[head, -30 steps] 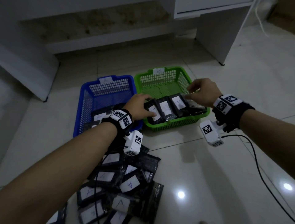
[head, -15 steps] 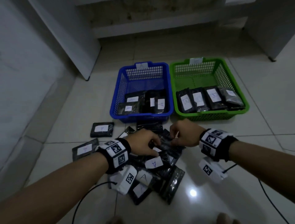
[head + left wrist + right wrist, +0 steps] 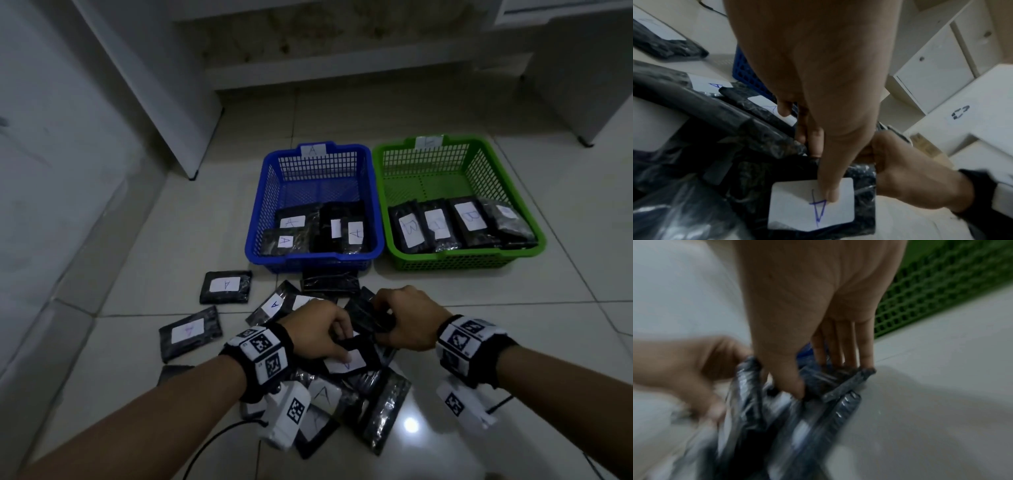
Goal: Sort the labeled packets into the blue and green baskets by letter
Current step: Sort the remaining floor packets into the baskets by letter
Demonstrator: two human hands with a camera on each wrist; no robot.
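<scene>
At frame centre we find the left hand [image 3: 317, 330] pinching an A-labelled packet [image 3: 354, 358] and the right hand [image 3: 407, 320] grasping a dark packet [image 3: 366, 317] atop the pile [image 3: 342, 394].

One blue basket [image 3: 375, 219], one green basket [image 3: 534, 222], four packets in each, perhaps a dozen loose packets [image 3: 225, 286] near on the floor, pile overlapping, two hands.

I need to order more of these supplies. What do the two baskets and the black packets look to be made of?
Blue basket and green basket: likely moulded plastic, going by the grid walls and even, saturated colour. Packets: seemingly dark contents in clear glossy film, which wrinkles and glints; each white label looks like matte paper with a handwritten letter.
</scene>
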